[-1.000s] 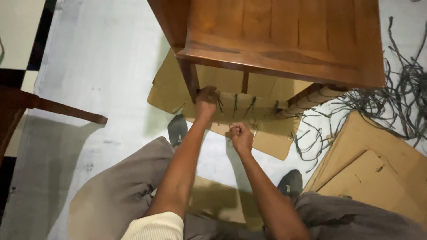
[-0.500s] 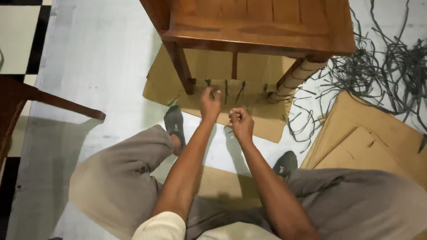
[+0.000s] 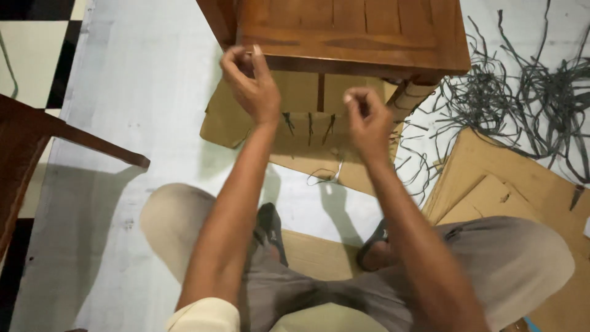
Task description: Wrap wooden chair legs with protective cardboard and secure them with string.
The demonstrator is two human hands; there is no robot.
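Observation:
My left hand [image 3: 251, 83] is raised in front of the near edge of a brown wooden piece of furniture [image 3: 350, 27], fingers curled and pinched together. My right hand [image 3: 369, 123] is lower and to the right, over a sheet of cardboard [image 3: 227, 120] that lies under the furniture, thumb and forefinger pinched. I cannot make out anything between the fingers of either hand. Short dark strips [image 3: 309, 126] stick up from the cardboard between my hands. A thin pale strand and a dark loop [image 3: 329, 175] lie just below my right hand.
A tangle of dark flat strips [image 3: 528, 92] spreads over the pale floor at the right. Cardboard sheets [image 3: 491, 184] lie by my right knee. A dark wooden frame [image 3: 43, 132] juts in from the left. My sandalled feet [image 3: 270, 224] rest on another cardboard piece.
Both hands have risen from the cardboard toward the furniture's front edge, the left higher than the right, and have moved apart. The view has shifted closer.

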